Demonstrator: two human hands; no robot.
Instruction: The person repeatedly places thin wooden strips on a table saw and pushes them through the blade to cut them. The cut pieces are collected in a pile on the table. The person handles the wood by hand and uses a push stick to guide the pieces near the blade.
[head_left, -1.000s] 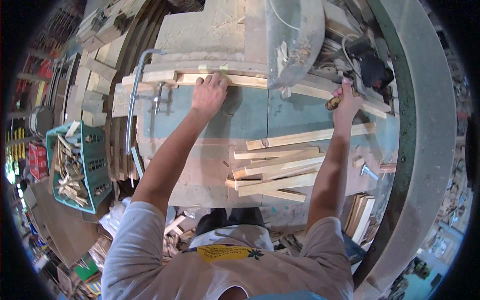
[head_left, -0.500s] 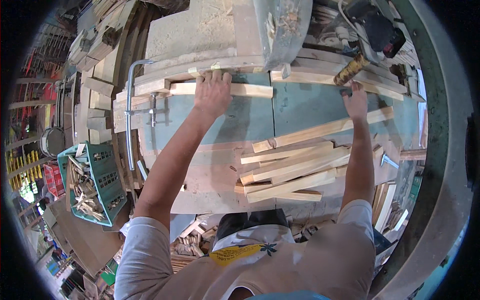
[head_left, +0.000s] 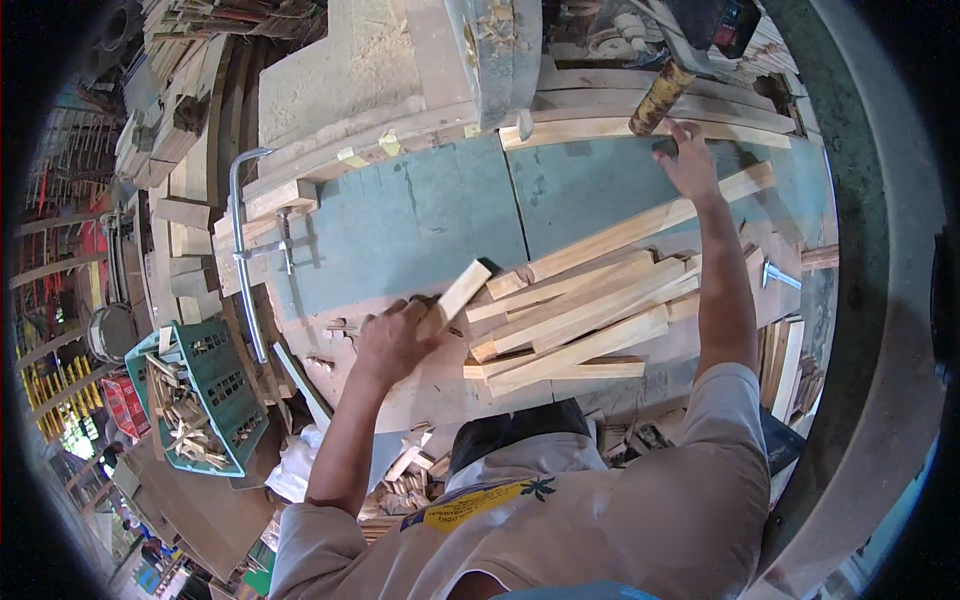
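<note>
My left hand [head_left: 395, 340] is closed around one end of a short wooden strip [head_left: 460, 296], held at a slant above the near part of the bench, just left of a pile of strips. Farther off on the right, my right hand [head_left: 692, 165] has its fingers over a long wooden strip [head_left: 580, 130] lying against the wooden fence [head_left: 350, 125], its thumb on the near side. Just beyond those fingers is a worn yellow-brown handle [head_left: 662, 97]. A pile of pale wooden strips [head_left: 590, 305] lies between my arms.
A metal machine guard [head_left: 497, 60] stands over a slit in the blue-green tabletop [head_left: 400, 215]. At left a bar clamp [head_left: 238, 205] grips the fence near a wood block [head_left: 282, 198]. A green crate [head_left: 240, 420] holds offcuts. A small hammer-like tool [head_left: 780, 276] lies at right.
My left hand has lifted a short strip from the fence and brought it toward me, tilting it. My right hand stays at the long strip. The view has shifted slightly.
</note>
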